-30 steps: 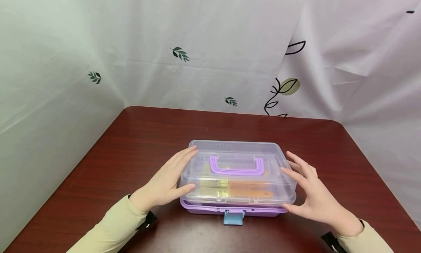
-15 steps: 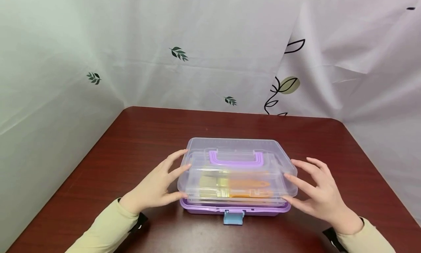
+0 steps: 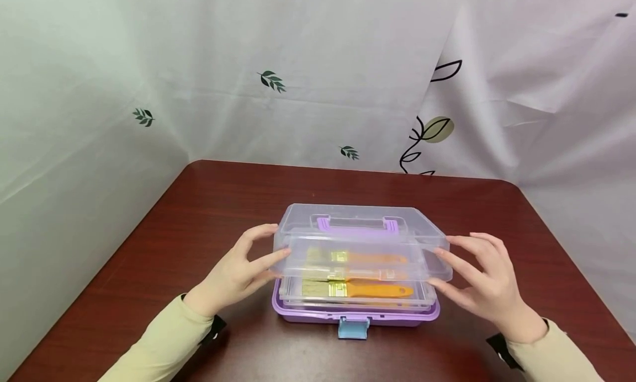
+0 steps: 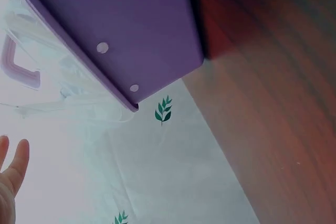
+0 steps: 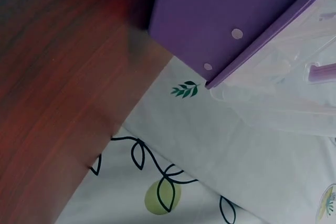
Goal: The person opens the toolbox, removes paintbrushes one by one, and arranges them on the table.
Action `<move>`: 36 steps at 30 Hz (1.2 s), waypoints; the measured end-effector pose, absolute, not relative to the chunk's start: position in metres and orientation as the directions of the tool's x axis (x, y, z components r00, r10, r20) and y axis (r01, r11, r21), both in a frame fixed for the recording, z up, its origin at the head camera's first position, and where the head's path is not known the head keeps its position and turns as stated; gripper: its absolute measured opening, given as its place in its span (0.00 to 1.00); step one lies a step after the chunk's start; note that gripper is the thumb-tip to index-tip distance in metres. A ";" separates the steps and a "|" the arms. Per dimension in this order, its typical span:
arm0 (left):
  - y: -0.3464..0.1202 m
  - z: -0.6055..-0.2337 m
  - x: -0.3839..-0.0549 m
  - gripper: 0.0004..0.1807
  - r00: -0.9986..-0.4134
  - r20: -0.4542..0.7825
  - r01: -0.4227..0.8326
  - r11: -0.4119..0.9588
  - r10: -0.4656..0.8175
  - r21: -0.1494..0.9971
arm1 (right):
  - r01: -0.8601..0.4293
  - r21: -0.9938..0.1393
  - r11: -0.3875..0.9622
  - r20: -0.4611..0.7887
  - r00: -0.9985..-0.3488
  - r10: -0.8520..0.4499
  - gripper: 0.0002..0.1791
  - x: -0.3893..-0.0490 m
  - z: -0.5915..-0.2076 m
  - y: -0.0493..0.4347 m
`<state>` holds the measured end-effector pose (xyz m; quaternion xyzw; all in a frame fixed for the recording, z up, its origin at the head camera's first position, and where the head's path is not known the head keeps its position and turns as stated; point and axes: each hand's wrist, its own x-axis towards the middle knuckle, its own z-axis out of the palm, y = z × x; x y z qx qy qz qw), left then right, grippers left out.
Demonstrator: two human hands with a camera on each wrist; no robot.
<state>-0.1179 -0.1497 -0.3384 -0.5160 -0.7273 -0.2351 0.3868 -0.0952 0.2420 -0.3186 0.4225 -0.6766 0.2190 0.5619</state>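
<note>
A plastic storage box has a purple base [image 3: 298, 317], a blue front latch [image 3: 353, 328] hanging down and a clear lid [image 3: 308, 260] tilted up at the front. The lid bears a purple handle [image 3: 356, 228]. In the head view, my left hand [image 3: 236, 274] holds the lid's left front corner, thumb tip low at its edge. My right hand [image 3: 489, 280] grips the right front corner between fingers and thumb. Under the lid, a clear tray [image 3: 293, 301] carries several paintbrushes [image 3: 380, 289] with orange handles, the rear ones seen through the plastic.
The box stands on a dark red wooden table [image 3: 223, 200] with rounded far corners. White curtains [image 3: 318, 51] with leaf prints rise behind the table and on both sides. Black bands show at both wrists by the sleeves [image 3: 154, 338].
The lid's front edge has risen from near the purple rim and tipped back, baring the front paintbrush and tray edge. Both hands moved up with it; the left also shifted its fingers along the side.
</note>
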 end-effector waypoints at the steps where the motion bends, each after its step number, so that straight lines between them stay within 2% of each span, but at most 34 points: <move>1: -0.149 -0.338 -0.119 0.16 -0.169 0.809 0.933 0.356 0.563 -0.053 | -0.818 0.173 0.548 0.948 -0.013 -0.317 0.23 -0.097 -0.318 0.242; 8: -0.147 -0.334 -0.124 0.16 -0.180 0.830 0.946 0.323 0.528 0.000 | -0.825 0.125 0.551 0.961 -0.036 -0.273 0.25 -0.102 -0.314 0.239; 18: -0.144 -0.333 -0.135 0.19 -0.242 0.838 0.956 0.267 0.488 0.120 | -0.838 0.036 0.544 0.972 -0.097 -0.214 0.29 -0.105 -0.302 0.231; 25: -0.141 -0.328 -0.142 0.18 -0.275 0.848 0.942 0.303 0.453 0.144 | -0.832 -0.020 0.554 0.963 -0.166 -0.214 0.31 -0.113 -0.301 0.235; 32: -0.136 -0.322 -0.149 0.19 -0.341 0.839 0.915 0.354 0.424 0.193 | -0.815 -0.066 0.576 0.957 -0.216 -0.196 0.32 -0.126 -0.304 0.241; 36: -0.134 -0.318 -0.154 0.20 -0.371 0.836 0.897 0.389 0.404 0.210 | -0.803 -0.101 0.588 0.943 -0.265 -0.200 0.32 -0.133 -0.304 0.244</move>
